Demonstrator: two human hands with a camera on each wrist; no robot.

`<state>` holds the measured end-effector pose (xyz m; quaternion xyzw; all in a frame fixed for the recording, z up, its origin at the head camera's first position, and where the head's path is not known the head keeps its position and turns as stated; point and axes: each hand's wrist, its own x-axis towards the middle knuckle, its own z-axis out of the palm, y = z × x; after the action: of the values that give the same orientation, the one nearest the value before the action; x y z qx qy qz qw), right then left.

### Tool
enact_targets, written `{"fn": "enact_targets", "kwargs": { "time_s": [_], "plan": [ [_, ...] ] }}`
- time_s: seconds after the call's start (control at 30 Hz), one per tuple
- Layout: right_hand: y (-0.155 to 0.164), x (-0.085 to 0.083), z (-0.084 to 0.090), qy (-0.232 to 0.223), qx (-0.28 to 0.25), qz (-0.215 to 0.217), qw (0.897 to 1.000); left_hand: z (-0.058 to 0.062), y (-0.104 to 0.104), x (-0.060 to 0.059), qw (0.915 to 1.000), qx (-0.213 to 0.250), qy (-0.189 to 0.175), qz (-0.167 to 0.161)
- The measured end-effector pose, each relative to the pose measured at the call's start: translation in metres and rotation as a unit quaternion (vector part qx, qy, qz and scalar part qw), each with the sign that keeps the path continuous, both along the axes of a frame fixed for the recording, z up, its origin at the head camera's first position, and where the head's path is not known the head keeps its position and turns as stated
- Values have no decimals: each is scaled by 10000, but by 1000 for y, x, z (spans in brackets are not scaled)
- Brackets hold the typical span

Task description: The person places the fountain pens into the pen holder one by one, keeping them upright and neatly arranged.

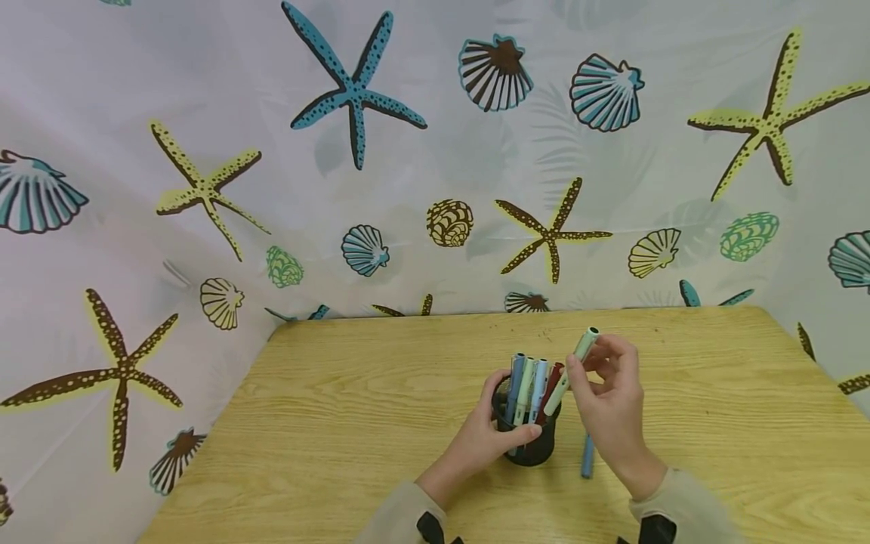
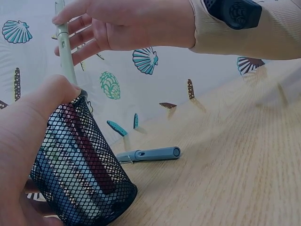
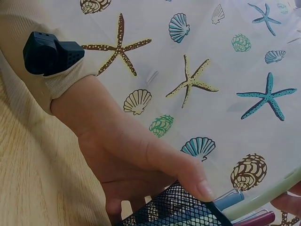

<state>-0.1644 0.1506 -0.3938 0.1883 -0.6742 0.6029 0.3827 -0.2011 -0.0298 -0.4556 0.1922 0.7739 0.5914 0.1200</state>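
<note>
My left hand (image 1: pixel 495 434) grips a black mesh pen cup (image 2: pixel 89 169) around its side, thumb near the rim. Inside the cup stand several pens: a dark blue pen (image 1: pixel 514 385), a pale green pen (image 1: pixel 524 389), a light blue pen (image 1: pixel 538 389) and a dark red pen (image 1: pixel 549 393). Between thumb and fingers, my right hand (image 1: pixel 612 393) pinches another pale green pen (image 2: pixel 65 47), held slanted with its lower end at the cup's mouth. How deep that end sits is hard to see. A blue pen (image 2: pixel 153 154) lies on the table just right of the cup.
The wooden table (image 1: pixel 326 423) stretches out around the cup. Behind it and at both sides hangs a pale cloth (image 1: pixel 408 174) printed with starfish and shells. Dark wrist cameras sit on both sleeves, one on the right sleeve (image 2: pixel 254 35).
</note>
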Motion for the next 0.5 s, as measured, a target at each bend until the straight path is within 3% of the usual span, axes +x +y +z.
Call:
{"fn": "enact_targets", "kwargs": {
  "time_s": [0.5],
  "plan": [
    [-19, -2, -17, 5, 778, 29, 9970, -1, -1, 0, 9999, -50, 85, -36]
  ]
}}
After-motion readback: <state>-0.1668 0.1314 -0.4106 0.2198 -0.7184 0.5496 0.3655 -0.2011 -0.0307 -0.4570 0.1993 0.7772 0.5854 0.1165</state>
